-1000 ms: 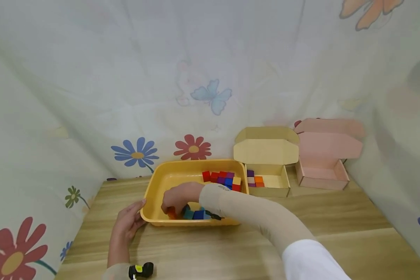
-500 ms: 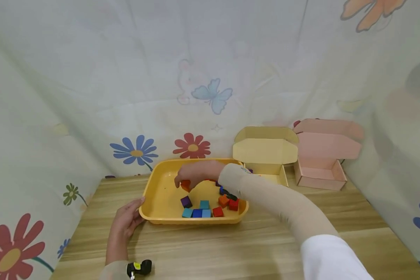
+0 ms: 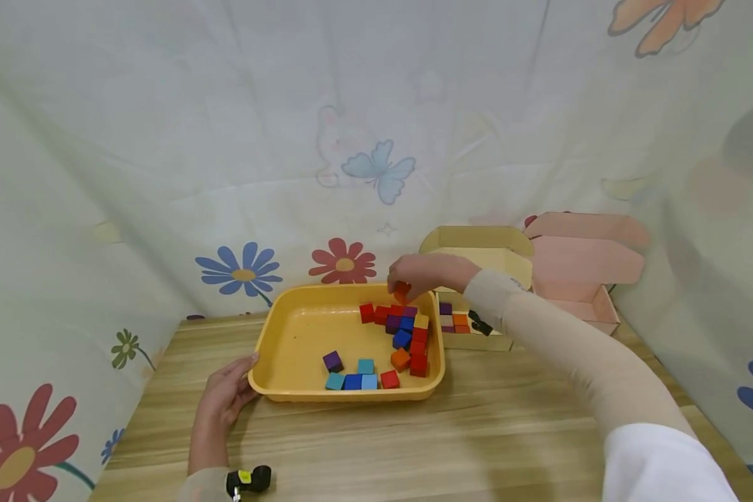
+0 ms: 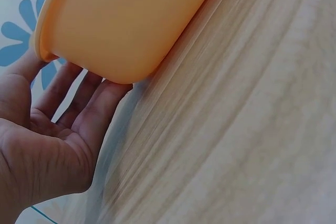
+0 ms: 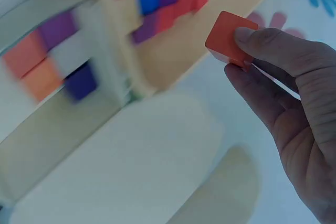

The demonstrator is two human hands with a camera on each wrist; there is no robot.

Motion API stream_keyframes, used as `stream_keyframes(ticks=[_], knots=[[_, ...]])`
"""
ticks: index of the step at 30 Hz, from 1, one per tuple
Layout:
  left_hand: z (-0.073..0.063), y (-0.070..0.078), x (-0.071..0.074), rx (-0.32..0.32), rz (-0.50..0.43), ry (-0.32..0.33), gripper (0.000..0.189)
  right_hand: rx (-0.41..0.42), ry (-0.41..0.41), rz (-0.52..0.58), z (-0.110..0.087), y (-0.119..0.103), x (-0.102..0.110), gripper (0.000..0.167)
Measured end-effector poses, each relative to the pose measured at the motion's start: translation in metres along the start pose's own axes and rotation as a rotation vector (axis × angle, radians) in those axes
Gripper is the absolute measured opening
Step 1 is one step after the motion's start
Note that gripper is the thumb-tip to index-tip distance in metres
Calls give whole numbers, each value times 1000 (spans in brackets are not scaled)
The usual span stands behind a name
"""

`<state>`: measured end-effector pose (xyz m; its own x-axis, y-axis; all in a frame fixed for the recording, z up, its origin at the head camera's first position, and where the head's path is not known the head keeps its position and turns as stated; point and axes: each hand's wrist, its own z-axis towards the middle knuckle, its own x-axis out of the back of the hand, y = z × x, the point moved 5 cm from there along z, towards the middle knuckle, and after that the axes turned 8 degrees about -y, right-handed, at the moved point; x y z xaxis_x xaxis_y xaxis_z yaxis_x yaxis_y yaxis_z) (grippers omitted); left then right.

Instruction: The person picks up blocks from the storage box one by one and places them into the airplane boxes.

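Note:
My right hand (image 3: 417,274) pinches an orange cube (image 5: 227,38) between thumb and fingers, held up above the back right corner of the yellow tray (image 3: 288,395). At the tray's left end, my left hand (image 3: 226,390) holds the rim, with several fingers (image 4: 102,106) against the outer wall. Inside the tray, red, blue and purple cubes crowd the right end. A loose purple cube (image 3: 332,361), teal cubes such as one teal cube (image 3: 366,366), and a red cube (image 3: 390,379) lie nearer the front.
An open cream box (image 3: 477,341) stands against the tray's right side, with several cubes at its left end; the right forearm partly covers it. Further right is an open pink box (image 3: 590,268). A flowered cloth (image 3: 257,174) hangs behind the wooden table (image 3: 376,446).
My right hand has lifted the orange cube from the tray's front left and carried it right and back, over the far right corner. The left hand stays at the rim.

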<state>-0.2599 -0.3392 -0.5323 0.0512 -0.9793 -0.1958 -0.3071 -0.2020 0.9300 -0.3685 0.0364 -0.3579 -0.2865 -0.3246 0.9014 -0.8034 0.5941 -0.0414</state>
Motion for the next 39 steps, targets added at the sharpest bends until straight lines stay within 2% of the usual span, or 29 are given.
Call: stream_keyframes(ticks=[7,11,16,20,27,35,39], knots=[[0,4,0,0,9,0,75,-37,17,-48,-37,38,-18,28],[2,4,-3,1,-5,-5,70,-82,51,-14,-52,54,-29,24],[3,2,-4,-1,-11,-3,67,-167,128,36,-64,62,-38,18],[3,1,-4,-4,0,-3,71,-222,139,62,-66,66,-47,17],[1,0,-1,5,18,10,77,-215,143,34,-58,64,-67,19],[-1,1,-1,1,8,6,74,-240,259,-13,-56,54,-76,16],[-2,1,-2,-5,17,-4,74,-287,239,34,-52,55,-85,14]])
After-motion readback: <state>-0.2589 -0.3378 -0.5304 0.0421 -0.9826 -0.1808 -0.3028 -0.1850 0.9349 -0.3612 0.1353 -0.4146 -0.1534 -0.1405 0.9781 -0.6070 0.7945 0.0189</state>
